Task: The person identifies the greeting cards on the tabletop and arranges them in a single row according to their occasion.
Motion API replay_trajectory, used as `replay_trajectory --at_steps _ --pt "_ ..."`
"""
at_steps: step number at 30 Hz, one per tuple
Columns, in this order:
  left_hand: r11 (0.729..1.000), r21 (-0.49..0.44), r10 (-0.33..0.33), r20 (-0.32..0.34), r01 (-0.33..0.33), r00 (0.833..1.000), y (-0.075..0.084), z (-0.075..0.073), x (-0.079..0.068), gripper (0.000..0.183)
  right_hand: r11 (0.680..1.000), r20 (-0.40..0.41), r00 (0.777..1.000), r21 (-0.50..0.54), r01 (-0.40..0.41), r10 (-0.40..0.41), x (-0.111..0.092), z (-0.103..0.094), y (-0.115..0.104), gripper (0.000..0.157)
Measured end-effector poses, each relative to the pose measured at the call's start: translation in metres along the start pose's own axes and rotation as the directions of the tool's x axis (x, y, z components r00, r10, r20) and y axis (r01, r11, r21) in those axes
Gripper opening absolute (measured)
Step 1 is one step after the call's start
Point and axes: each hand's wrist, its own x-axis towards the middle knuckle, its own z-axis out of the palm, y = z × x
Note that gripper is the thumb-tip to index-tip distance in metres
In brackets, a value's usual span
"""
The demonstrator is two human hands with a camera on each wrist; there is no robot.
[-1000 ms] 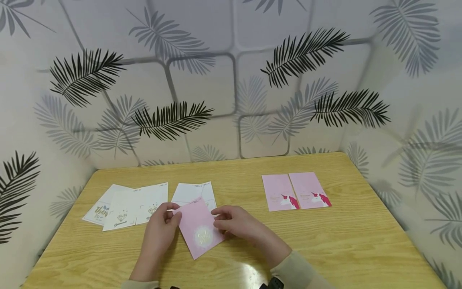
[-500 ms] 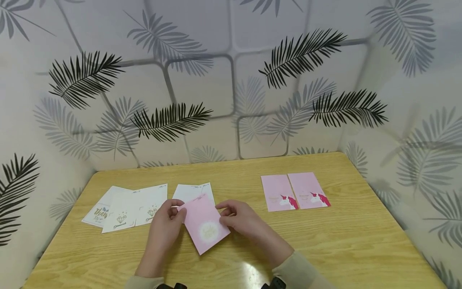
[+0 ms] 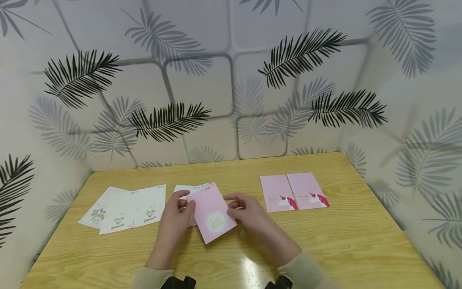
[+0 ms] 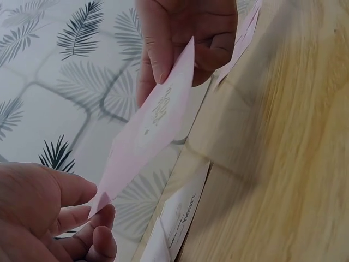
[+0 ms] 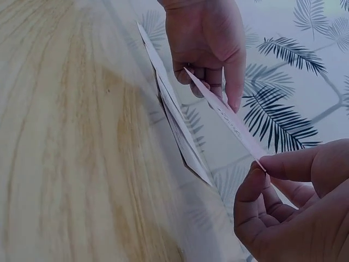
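A pink card [image 3: 208, 206] with a pale round patch and gold lettering is held tilted above the table between both hands. My left hand [image 3: 174, 220] pinches its upper left corner between thumb and fingers. At the lower right corner, my right hand [image 3: 254, 216] pinches it too, as the right wrist view shows with thumb and finger meeting on the card [image 5: 232, 123]. Behind and below it lie white cards [image 3: 193, 187], mostly hidden by the pink card and the left hand.
Left on the wooden table [image 3: 231, 265] lie overlapping white cards: one with "thank you" lettering [image 3: 95, 212], two with gold diamonds [image 3: 119, 212]. Two pink unicorn cards [image 3: 276, 190] lie side by side at the right. A leaf-patterned backdrop [image 3: 202, 88] stands behind.
Both hands have carried the pink card a little up and to the right, over more of the white cards. My right fingers have closed onto its edge. The cards on the table stay put.
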Motion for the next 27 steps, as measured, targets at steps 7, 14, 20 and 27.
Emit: replay_trajectory --at_steps 7,14,20,27 --pt "1.0 -0.005 0.026 0.033 -0.026 0.999 0.008 0.014 0.0 0.052 0.999 -0.085 0.996 0.043 -0.003 0.007 0.002 -0.014 -0.001 0.036" --pt "0.999 -0.007 0.043 0.052 -0.042 0.998 0.013 0.03 0.001 0.054 0.996 -0.149 0.989 0.084 0.001 0.012 0.003 -0.025 -0.002 0.037" --pt "0.997 -0.003 0.071 0.055 -0.071 0.996 0.018 0.047 0.003 0.042 0.988 -0.239 0.97 0.15 -0.018 0.054 0.006 -0.031 -0.002 0.038" --pt "0.995 0.031 0.088 0.067 -0.09 0.994 0.024 0.061 0.005 0.038 0.986 -0.277 0.958 0.164 -0.026 0.071 0.007 -0.041 -0.002 0.04"
